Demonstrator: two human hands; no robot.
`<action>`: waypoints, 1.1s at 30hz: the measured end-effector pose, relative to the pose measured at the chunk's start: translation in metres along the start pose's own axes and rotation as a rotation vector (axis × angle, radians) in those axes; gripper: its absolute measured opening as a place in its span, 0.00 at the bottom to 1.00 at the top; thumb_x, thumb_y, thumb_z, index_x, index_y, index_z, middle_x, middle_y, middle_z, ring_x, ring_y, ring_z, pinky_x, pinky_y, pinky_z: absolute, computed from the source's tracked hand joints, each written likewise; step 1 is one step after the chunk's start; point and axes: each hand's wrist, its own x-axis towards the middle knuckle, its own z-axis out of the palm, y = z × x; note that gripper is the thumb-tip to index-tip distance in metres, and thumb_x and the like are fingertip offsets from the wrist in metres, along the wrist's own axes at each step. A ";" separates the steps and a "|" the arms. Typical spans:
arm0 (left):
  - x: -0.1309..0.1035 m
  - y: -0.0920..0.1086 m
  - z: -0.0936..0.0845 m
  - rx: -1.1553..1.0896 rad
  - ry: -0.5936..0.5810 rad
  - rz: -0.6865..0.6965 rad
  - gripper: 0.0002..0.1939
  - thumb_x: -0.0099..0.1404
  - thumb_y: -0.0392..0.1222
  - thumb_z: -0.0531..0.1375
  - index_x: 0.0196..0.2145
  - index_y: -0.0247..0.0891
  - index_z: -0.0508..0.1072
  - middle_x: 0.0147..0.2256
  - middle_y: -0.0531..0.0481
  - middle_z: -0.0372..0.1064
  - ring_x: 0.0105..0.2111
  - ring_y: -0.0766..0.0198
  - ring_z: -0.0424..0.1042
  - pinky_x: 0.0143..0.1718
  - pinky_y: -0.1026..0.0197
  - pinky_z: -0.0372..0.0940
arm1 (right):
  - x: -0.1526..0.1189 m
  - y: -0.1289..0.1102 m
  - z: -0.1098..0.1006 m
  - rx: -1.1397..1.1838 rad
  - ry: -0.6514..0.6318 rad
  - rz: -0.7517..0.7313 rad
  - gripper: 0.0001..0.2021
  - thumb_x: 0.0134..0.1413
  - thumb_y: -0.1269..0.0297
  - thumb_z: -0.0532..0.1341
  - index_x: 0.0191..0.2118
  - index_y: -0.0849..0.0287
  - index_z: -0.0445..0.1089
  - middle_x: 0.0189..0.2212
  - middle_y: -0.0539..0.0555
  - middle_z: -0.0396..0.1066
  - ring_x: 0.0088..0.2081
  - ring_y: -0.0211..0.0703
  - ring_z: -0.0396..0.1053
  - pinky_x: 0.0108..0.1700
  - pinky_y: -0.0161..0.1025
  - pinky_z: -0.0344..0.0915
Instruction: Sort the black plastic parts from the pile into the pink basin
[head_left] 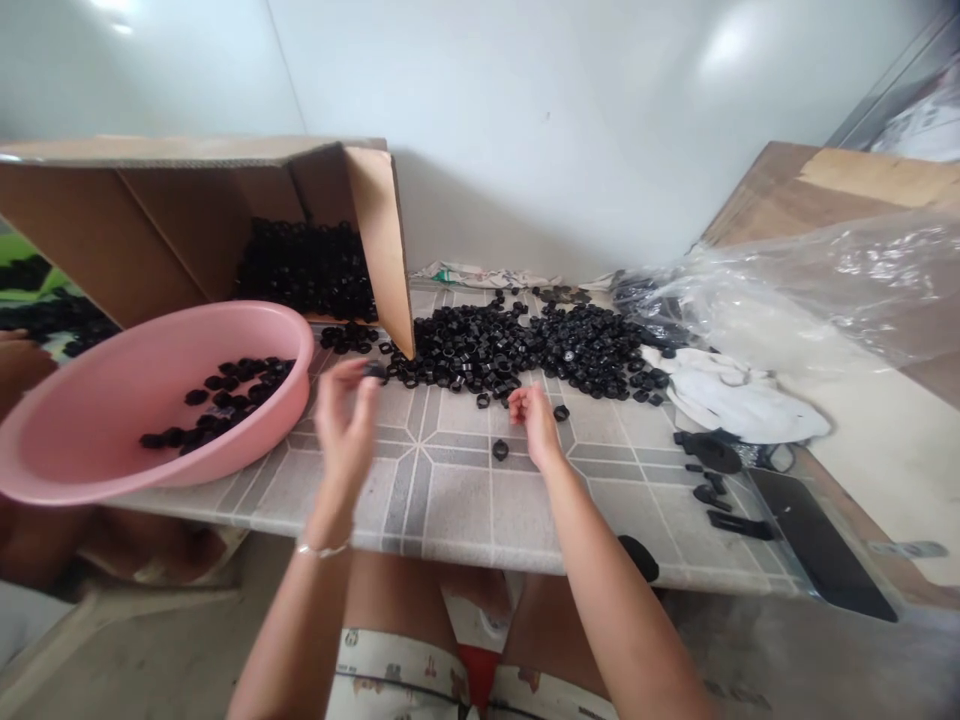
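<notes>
My left hand (346, 418), slightly blurred, is raised above the table just right of the pink basin. Its thumb and fingers pinch a small black plastic piece (374, 371). My right hand (535, 425) is at the front edge of the heap of black plastic rings (472, 345), fingers curled in; whatever they may hold is hidden. One loose black ring (500, 450) lies on the table left of my right wrist, and another loose ring (562, 412) sits to the right of that hand.
A pink basin (300, 375) with black pieces overhangs the table's left front. Behind it, a cardboard box (180, 215) lies on its side with more rings. At right are white cloth (739, 395), plastic film (847, 280) and a phone (821, 540). Another person's hand (11, 365) shows far left.
</notes>
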 end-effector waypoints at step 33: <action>-0.050 -0.057 0.112 0.197 -0.795 0.161 0.06 0.62 0.33 0.55 0.38 0.37 0.68 0.39 0.46 0.66 0.43 0.58 0.66 0.47 0.53 0.64 | 0.027 0.011 -0.056 -0.970 0.578 -0.271 0.20 0.49 0.65 0.52 0.49 0.57 0.68 0.52 0.63 0.63 0.54 0.60 0.58 0.51 0.57 0.54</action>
